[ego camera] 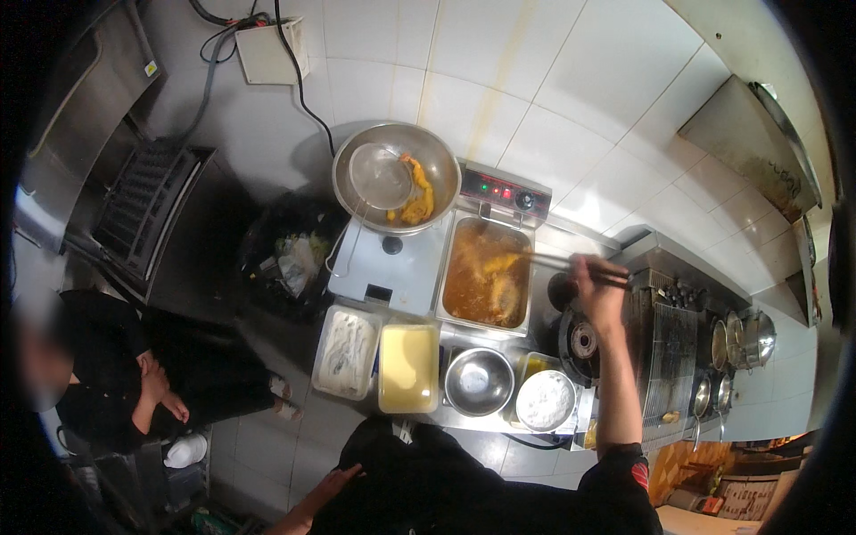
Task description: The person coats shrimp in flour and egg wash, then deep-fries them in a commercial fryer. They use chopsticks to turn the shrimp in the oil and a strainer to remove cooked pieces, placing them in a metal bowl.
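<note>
My right hand (595, 287) grips a pair of long cooking chopsticks (545, 257), blurred by motion. Their tips reach over the oil tank of an electric deep fryer (532, 281). Battered yellow food pieces (501, 294) float in the brown, bubbling oil. Down by my dark clothing hangs my left hand (342, 478), well below the counter, with nothing visible in it. At the fryer's far left, a large steel bowl (348, 194) holds a round strainer (381, 177) and some fried yellow pieces (421, 200).
Nearest me stand a tub of white powder (348, 348), a tub of yellow batter (409, 368), a steel bowl (479, 381) and a bowl of white powder (546, 400). Right are a gas burner (583, 341) and wire rack (669, 374). A person (107, 361) sits left, beside a waste bin (294, 261).
</note>
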{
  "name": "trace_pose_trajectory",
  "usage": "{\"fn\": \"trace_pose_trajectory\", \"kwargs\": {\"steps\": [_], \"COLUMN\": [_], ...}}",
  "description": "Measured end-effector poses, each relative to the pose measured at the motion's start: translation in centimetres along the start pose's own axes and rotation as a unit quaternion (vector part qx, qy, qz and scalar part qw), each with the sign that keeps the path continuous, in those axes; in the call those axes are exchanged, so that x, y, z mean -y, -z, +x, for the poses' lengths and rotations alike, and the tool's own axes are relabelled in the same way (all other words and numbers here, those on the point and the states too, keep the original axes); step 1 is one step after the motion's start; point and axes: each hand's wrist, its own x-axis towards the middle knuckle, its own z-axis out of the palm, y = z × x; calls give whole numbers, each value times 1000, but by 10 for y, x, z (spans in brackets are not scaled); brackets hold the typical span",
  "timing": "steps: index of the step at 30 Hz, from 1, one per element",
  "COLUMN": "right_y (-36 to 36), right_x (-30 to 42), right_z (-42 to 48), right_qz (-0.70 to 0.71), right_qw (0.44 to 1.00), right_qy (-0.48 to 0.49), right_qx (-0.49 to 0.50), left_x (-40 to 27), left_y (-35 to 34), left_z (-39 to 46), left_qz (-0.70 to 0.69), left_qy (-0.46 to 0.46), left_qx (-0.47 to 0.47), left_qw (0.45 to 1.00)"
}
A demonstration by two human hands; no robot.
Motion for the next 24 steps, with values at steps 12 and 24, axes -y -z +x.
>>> {"fn": "trace_pose_trajectory", "kwargs": {"steps": [12, 24], "right_y": [-68, -193], "right_x": [65, 19], "right_z": [150, 171], "right_qz": [29, -28], "right_qw": [998, 990], "right_qy": [47, 135], "right_qx": [6, -11], "left_x": [102, 82], "left_y": [-63, -40], "left_z": [1, 8], "left_qz": [-192, -179], "left_qy": [28, 162], "left_qx": [-18, 18], "left_qw": [981, 970]}}
